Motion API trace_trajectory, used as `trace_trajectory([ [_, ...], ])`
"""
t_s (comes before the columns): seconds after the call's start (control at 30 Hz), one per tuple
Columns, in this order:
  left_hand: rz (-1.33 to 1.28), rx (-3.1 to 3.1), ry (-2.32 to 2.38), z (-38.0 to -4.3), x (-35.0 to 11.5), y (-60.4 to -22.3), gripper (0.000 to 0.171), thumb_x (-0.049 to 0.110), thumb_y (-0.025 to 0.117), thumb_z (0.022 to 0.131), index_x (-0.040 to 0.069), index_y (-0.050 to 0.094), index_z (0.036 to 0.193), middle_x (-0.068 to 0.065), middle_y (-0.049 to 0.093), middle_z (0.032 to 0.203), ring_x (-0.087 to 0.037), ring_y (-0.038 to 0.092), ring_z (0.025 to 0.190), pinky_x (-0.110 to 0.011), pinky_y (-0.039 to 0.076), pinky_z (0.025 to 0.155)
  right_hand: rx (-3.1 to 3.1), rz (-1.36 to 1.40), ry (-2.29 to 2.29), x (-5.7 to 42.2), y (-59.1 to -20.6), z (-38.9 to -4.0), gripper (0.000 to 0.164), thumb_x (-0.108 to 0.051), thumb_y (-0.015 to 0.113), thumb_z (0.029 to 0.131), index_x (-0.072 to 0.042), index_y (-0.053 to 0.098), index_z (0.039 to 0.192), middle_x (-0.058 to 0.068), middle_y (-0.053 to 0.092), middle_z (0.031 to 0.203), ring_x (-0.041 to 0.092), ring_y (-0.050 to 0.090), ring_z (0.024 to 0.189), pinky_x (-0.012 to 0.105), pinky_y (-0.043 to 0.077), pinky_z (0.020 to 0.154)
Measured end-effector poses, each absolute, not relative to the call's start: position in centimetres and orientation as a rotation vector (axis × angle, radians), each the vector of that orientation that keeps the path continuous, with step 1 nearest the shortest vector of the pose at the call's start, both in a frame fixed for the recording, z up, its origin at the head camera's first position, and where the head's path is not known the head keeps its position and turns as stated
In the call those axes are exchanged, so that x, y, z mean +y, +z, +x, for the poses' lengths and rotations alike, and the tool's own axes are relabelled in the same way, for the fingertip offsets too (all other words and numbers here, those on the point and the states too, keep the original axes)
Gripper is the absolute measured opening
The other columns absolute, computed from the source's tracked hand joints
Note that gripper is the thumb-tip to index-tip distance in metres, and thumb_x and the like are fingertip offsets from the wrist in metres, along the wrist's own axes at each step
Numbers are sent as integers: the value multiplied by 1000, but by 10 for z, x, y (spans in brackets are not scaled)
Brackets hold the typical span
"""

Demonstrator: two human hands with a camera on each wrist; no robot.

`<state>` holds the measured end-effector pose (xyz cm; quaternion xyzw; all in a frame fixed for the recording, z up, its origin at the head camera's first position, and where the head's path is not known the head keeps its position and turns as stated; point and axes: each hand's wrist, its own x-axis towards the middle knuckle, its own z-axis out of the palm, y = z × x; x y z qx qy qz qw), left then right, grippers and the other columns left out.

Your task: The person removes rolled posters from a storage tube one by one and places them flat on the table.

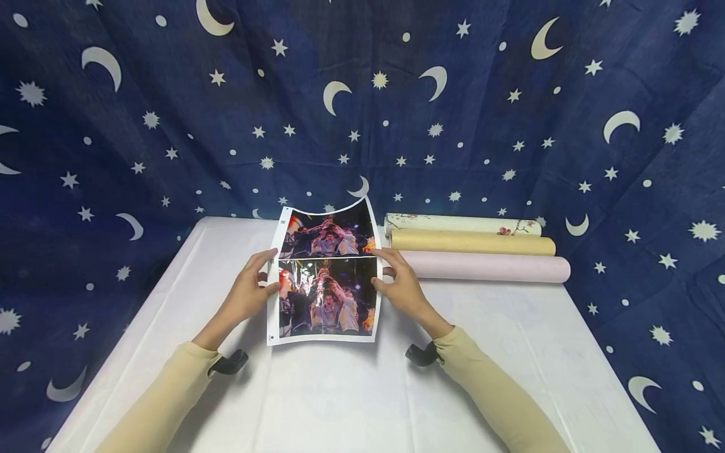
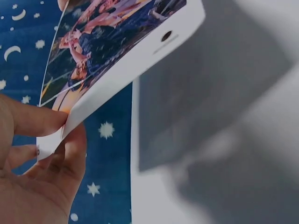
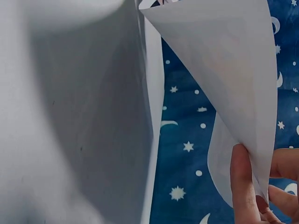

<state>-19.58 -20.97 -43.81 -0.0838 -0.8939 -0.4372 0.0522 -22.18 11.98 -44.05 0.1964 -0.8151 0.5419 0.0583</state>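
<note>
Held raised above the white-covered worktop (image 1: 340, 402), left of its middle and toward its far edge: one glossy photo sheet (image 1: 328, 302). Stands off the surface, with a broad shadow (image 2: 201, 93) beneath in the left wrist view. Pinched near mid-height of the left margin by the fingers of the left hand (image 1: 247, 290), and at the right margin by those of the right hand (image 1: 404, 287). In the head view, with thumb and index finger spaced apart along each margin; cannot tell the exact lie of every remaining finger.

Probably gripped at opposite margins to support the thin sheet evenly and to leave most of the printed area uncovered. Apparently tilted up for a direct view from above.

Placed near the far right corner of the worktop, parallel to its far edge, from far to near: blossom-patterned roll (image 1: 464, 224), yellow roll (image 1: 476, 243), pale pink roll (image 1: 493, 267). Likely grouped there for storage beside the handling area.

Carries two near-matching pictures, one above the other, divided by a white line. Bordered in white, with small dark round marks at left; cannot tell holes from print. Dips at the middle of the top edge. Shows pale glare on the lower picture; plain white on the back.
</note>
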Motion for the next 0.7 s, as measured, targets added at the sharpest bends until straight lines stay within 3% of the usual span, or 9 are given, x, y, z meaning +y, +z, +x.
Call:
trace_trajectory([
  [0.47,-273,-2795,-1307,-210,-253,-440,80,-11,62,87,8,25,155,-23,23,158,-51,52,120,-54,52,94,-2476,579,1738,79,-449,-231,67,7,66,80,-11,51,143,13,43,147,37,66,109,34,56,91],
  [0.57,-266,-2812,-1324,-214,-262,-441,80,-10,61,87,10,25,156,-21,23,158,-48,55,117,-46,55,89,-2478,569,1743,71,-451,-234,68,7,66,80,-12,50,143,12,42,148,37,66,108,35,57,89],
  [0.7,-325,-2833,-1341,-221,-274,-442,80,-11,61,87,8,24,156,-23,22,158,-46,55,114,-24,51,81,-2503,572,1713,62,-455,-238,70,5,66,79,-13,49,144,13,43,148,35,66,108,34,56,91],
])
